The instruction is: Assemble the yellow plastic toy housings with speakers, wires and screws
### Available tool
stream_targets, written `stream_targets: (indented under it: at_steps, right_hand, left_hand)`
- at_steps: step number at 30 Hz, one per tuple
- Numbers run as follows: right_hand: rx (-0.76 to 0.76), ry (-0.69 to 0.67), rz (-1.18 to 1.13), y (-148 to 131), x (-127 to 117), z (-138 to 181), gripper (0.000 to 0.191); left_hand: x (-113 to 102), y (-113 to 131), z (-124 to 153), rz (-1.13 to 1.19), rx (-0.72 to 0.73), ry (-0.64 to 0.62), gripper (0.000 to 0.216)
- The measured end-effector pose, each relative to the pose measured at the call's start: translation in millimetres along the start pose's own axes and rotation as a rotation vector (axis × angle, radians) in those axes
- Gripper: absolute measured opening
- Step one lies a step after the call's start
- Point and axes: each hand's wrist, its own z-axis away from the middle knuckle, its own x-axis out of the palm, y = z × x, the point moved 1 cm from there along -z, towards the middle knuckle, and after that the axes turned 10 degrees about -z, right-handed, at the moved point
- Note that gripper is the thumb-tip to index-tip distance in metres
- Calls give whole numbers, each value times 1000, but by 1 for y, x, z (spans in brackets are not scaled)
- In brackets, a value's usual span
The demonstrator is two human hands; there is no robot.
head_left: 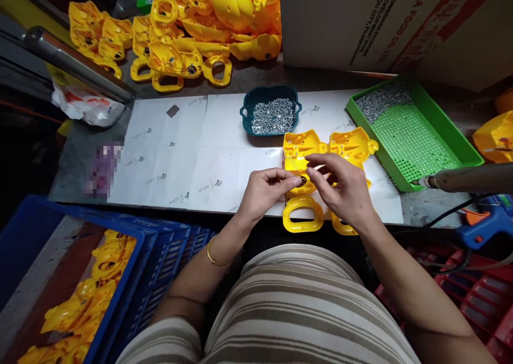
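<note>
1. Counter (76,166): grey at its left end, mostly covered by a smooth white printed sheet (180,155).
2. Cardboard box (320,27): matt brown, dark and red lettering; its top is cut off by the frame.
3. Blue crate (112,219): plastic, cut off at lower left, yellow parts inside.
4. Yellow heap (232,3): glossy moulded plastic, curved, some pieces with loop handles; overlapping, top cut off.
5. Green tray (425,145): rectangular, perforated floor, small metal pieces massed at its far end.
6. Left yellow shell (304,139): hollow, ribbed, oval loop handle toward me; on the counter below my fingertips, its middle partly hidden by them.
7. Right yellow shell (348,139): just beside the left one, largely covered by my right hand (348,190).
8. Right hand: fingers bent over the shells, thumb and forefinger a narrow gap apart; I cannot tell whether something thin is between them.
9. My left hand (260,190): thumb and forefinger drawn together at the left shell; whether they pinch anything I cannot tell.
10. Dark teal bowl (256,131): rounded plastic, two side lugs.
11. Silvery pieces (274,115): hard, shiny, filling the bowl; too small to make out singly.
</note>
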Motion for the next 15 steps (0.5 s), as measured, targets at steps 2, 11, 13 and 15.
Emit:
stream_targets:
  at_steps: [2, 11, 13, 15]
  right_hand:
    - [-108, 87, 15, -1, 4, 9, 18]
    - [-240, 97, 68, 6, 21, 23, 22]
    - [-234, 89, 63, 8, 21, 23, 22]
    - [-239, 85, 55, 8, 20, 23, 21]
  left_hand:
    - [-1, 2, 2, 167, -112, -29, 34]
    - [4, -8, 5, 376, -234, -126, 41]
    - [5, -9, 6, 389, -242, -137, 42]
    - [6, -10, 7, 381, -239, -144, 42]
